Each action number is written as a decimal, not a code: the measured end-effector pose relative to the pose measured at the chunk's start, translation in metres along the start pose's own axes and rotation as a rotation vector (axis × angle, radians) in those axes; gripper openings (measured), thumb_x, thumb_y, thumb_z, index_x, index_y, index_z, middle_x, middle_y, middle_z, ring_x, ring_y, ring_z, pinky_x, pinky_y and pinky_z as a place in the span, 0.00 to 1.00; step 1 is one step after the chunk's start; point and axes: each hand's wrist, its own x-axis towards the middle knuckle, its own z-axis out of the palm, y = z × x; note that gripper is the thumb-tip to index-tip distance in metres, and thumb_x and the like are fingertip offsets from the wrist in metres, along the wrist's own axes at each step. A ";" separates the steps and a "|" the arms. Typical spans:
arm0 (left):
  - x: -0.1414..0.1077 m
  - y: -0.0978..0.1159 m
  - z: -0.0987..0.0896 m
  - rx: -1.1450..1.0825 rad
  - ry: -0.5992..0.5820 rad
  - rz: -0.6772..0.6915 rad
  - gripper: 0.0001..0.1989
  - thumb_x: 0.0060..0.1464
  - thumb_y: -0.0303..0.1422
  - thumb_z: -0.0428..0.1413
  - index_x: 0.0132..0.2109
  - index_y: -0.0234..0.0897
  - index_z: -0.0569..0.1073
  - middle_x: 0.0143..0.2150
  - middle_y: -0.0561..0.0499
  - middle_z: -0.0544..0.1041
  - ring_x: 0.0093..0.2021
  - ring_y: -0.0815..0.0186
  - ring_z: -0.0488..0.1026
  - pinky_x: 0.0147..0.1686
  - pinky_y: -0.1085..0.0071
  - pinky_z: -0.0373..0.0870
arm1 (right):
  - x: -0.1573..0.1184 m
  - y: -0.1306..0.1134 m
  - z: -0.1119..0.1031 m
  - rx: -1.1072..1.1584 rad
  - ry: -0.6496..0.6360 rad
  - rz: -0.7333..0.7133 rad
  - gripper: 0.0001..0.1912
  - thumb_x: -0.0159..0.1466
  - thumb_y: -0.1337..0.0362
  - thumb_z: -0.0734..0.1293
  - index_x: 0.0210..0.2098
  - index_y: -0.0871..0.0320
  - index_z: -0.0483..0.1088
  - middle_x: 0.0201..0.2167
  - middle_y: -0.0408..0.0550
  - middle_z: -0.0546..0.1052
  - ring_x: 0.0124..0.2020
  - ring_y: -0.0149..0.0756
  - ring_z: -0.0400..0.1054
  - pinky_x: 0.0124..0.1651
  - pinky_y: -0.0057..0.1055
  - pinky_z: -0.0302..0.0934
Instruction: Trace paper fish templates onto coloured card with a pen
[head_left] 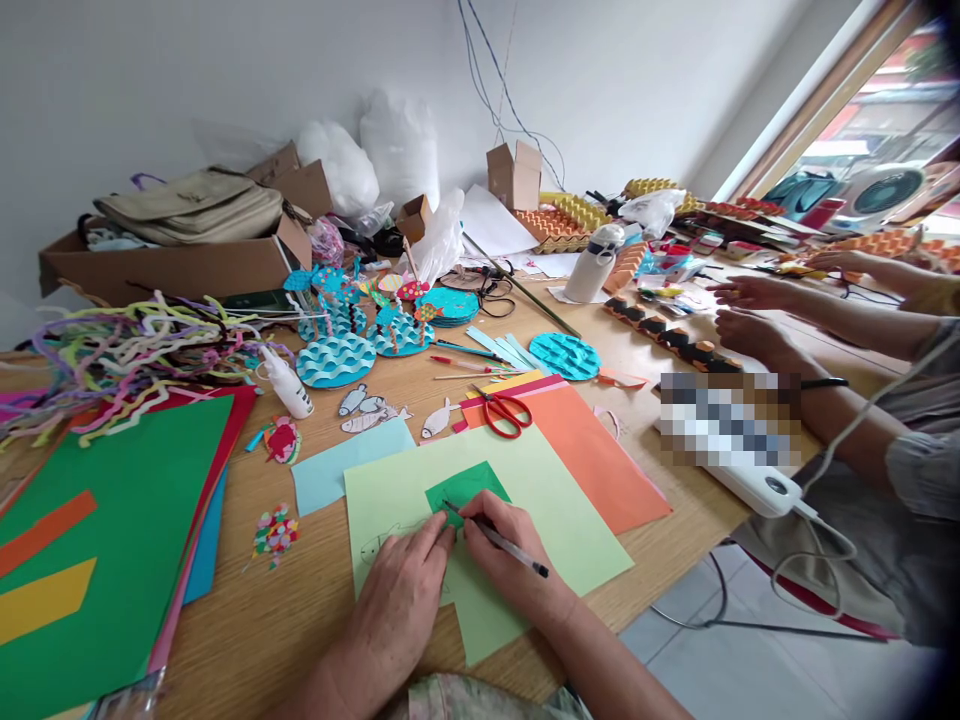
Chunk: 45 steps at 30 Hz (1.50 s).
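Note:
My right hand [517,560] grips a pen [514,548] with a clear barrel, its tip on a small dark green piece of paper [487,482] bearing faint lines. My left hand [401,590] lies flat with its fingers stretched, pressing down at the lower edge of that piece. Beneath both is a light green sheet [577,520]; a fish outline [373,548] drawn on it is partly covered by my left hand. Red-handled scissors [506,425] rest at its far edge, over orange sheets [600,460]. A light blue paper [330,468] and paper fish cutouts [437,418] lie beyond my left hand.
Coloured sheets [150,500] and fuzzy stems [135,350] fill the left side. A glue bottle [286,385], blue wave discs [335,360] and a white flask [592,265] stand farther back. At right are a power strip [750,475] and other people's arms [810,310].

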 end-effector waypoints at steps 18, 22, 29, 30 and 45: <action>-0.001 0.000 0.004 -0.041 0.053 -0.022 0.22 0.56 0.20 0.38 0.52 0.36 0.68 0.54 0.44 0.70 0.47 0.60 0.71 0.44 0.61 0.69 | 0.000 0.001 0.001 0.008 0.003 0.003 0.05 0.54 0.70 0.58 0.26 0.56 0.63 0.17 0.39 0.66 0.19 0.28 0.58 0.24 0.24 0.54; -0.001 0.000 0.003 -0.022 0.027 -0.013 0.22 0.56 0.19 0.38 0.53 0.35 0.68 0.54 0.43 0.70 0.47 0.59 0.71 0.42 0.61 0.69 | 0.000 0.001 0.002 0.013 -0.001 0.007 0.05 0.54 0.70 0.58 0.27 0.56 0.63 0.18 0.39 0.67 0.20 0.28 0.59 0.24 0.24 0.54; 0.000 0.000 0.002 0.017 -0.019 0.004 0.22 0.56 0.19 0.39 0.53 0.32 0.67 0.55 0.41 0.69 0.47 0.58 0.71 0.42 0.60 0.70 | 0.001 0.001 0.001 0.023 -0.014 0.007 0.05 0.54 0.71 0.58 0.26 0.57 0.64 0.17 0.39 0.66 0.19 0.28 0.58 0.24 0.24 0.53; 0.000 0.000 0.002 0.005 -0.012 -0.002 0.22 0.56 0.19 0.39 0.53 0.33 0.67 0.55 0.42 0.69 0.47 0.58 0.71 0.42 0.60 0.70 | 0.001 0.001 0.001 0.023 -0.014 0.008 0.05 0.54 0.71 0.58 0.27 0.57 0.64 0.17 0.39 0.66 0.19 0.28 0.58 0.24 0.23 0.53; 0.000 0.001 0.000 -0.130 -0.038 -0.056 0.23 0.56 0.20 0.38 0.53 0.37 0.68 0.56 0.43 0.68 0.50 0.56 0.69 0.44 0.57 0.67 | -0.004 -0.001 -0.008 0.284 0.118 0.131 0.03 0.57 0.69 0.58 0.29 0.57 0.63 0.21 0.41 0.70 0.23 0.29 0.64 0.26 0.24 0.58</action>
